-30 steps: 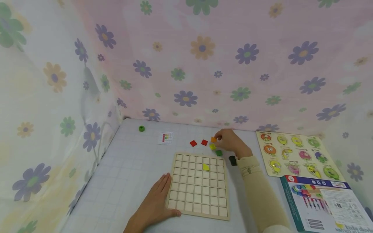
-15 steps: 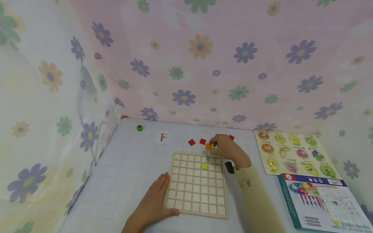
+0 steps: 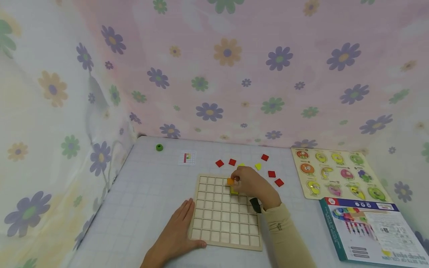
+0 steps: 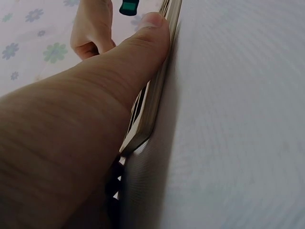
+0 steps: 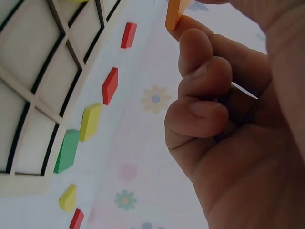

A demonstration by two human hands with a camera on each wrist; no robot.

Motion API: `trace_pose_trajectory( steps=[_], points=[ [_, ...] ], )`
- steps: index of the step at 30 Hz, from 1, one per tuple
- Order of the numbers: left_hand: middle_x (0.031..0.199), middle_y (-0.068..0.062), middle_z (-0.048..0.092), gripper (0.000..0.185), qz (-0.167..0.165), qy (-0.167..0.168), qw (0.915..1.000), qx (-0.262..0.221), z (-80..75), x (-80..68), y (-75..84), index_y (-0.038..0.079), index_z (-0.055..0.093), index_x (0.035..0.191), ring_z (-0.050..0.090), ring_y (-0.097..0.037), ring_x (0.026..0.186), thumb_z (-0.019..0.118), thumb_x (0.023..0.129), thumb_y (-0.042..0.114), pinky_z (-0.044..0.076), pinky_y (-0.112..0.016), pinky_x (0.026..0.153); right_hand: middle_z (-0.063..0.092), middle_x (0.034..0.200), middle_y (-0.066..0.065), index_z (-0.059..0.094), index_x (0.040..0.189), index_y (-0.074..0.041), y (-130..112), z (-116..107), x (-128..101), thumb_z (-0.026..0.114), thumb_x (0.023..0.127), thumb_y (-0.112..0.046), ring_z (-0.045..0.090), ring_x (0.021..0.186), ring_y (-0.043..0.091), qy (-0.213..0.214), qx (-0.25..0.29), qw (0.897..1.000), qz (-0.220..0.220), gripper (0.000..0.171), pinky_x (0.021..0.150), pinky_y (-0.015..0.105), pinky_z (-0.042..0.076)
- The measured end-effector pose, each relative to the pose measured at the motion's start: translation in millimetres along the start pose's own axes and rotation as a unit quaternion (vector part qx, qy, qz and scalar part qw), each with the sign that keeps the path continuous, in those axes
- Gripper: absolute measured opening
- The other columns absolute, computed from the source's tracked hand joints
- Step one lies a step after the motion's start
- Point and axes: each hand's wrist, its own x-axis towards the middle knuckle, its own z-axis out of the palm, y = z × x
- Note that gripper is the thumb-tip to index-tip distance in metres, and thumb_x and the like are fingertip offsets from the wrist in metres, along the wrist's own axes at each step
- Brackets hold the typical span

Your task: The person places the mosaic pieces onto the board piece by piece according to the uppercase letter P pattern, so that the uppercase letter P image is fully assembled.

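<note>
My right hand (image 3: 251, 185) pinches an orange square tile (image 3: 229, 181) between thumb and index finger, above the upper part of the wooden grid board (image 3: 221, 246). The other fingers curl toward the palm; the orange tile (image 5: 175, 13) shows at the top of the right wrist view. Just below it a yellow tile (image 3: 234, 191) lies in a cell of the board, partly covered by the hand. My left hand (image 3: 175, 236) rests along the board's left edge, fingers straight, thumb (image 4: 143, 40) against the near edge.
Red tiles (image 3: 232, 162), a yellow piece (image 3: 258, 166) and a green tile (image 5: 66, 151) lie beyond the board. A small pattern card (image 3: 187, 158) and a green bead (image 3: 159, 147) are back left. A fruit puzzle board (image 3: 331, 173) and a box (image 3: 375, 230) stand right.
My right hand has picked up the orange tile from the loose pieces and carried it toward me and left, over the board. The left hand stays at the board's edge.
</note>
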Motion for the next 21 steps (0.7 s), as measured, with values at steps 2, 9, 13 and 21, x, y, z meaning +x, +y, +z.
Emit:
trace_pose_trajectory(
  steps=[2,9,13,21],
  points=[
    [0.170,-0.015,0.021,0.135,0.001,0.002,1.0000,0.001,1.1,0.2,-0.2,0.000,0.022,0.161,0.022,-0.034,0.157,0.071,0.067,0.083,0.029,-0.053,0.126,0.061,0.087,-0.002,0.075,0.098,-0.008,-2.4,2.2,0.1,0.072,0.085,-0.010,0.048,0.077,0.011,-0.003,-0.010,1.000,-0.008,0.014,0.069,0.025,0.042],
    [0.170,-0.015,0.022,0.135,0.003,0.003,1.0000,0.001,1.6,0.4,-0.1,0.000,0.022,0.161,0.022,-0.034,0.157,0.072,0.066,0.083,0.029,-0.053,0.125,0.054,0.082,-0.002,0.073,0.092,-0.010,-5.1,12.0,-0.5,0.076,0.086,-0.012,0.044,0.072,0.010,-0.006,-0.021,1.000,-0.009,0.007,0.064,0.023,0.037],
    [0.170,-0.014,0.022,0.135,0.001,-0.001,1.0000,0.002,0.9,-0.3,0.0,0.000,0.023,0.161,0.022,-0.034,0.157,0.071,0.067,0.083,0.030,-0.053,0.125,0.059,0.086,-0.004,0.075,0.095,-0.010,-6.9,19.1,0.3,0.081,0.086,-0.020,0.049,0.074,0.008,-0.012,-0.033,0.999,-0.005,0.015,0.065,0.021,0.044],
    [0.170,-0.015,0.022,0.134,0.002,0.001,1.0000,0.001,-0.2,0.2,0.1,0.000,0.023,0.161,0.023,-0.034,0.157,0.072,0.067,0.082,0.030,-0.053,0.124,0.063,0.089,-0.002,0.076,0.098,-0.007,-12.2,23.5,1.8,0.082,0.084,-0.016,0.053,0.075,0.008,-0.012,-0.053,0.999,0.001,0.017,0.069,0.023,0.050]
  ],
)
